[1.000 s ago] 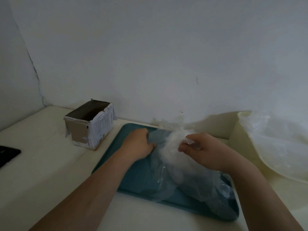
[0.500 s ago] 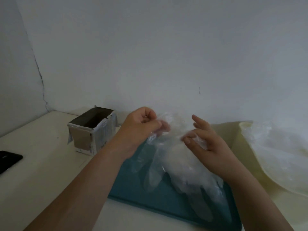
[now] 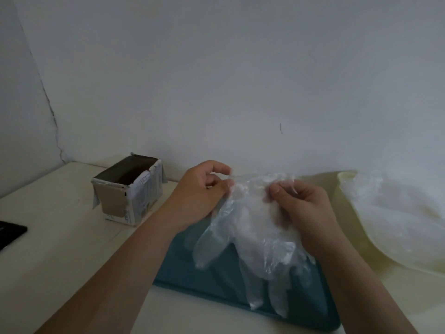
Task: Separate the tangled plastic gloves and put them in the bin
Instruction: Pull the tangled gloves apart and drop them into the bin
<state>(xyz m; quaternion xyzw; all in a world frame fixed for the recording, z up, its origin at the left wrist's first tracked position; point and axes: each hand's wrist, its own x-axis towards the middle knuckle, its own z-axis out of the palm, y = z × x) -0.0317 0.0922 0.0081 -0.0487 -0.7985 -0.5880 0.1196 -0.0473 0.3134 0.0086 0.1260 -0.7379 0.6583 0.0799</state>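
**Both hands pinch glove clump over tray**

Left hand (image 3: 204, 191) and right hand (image 3: 305, 213), fingers curled, each pinch the top of the plastic gloves (image 3: 252, 232); glove count unclear. Glove fingers dangle over the teal tray (image 3: 216, 280), partly hidden by the forearms. Lined bin (image 3: 343, 179) to the right, cut off. Cardboard box (image 3: 127, 196) to the left on the counter (image 3: 60, 249).

The left hand (image 3: 202, 191) pinched the upper left edge of the tangled plastic gloves (image 3: 252, 227), and the right hand (image 3: 305, 208) gripped their upper right. The glove fingers hung over a teal tray (image 3: 216, 280). An open cardboard box (image 3: 130, 191) stood far left, and a lined cream bin (image 3: 343, 179) stood right.
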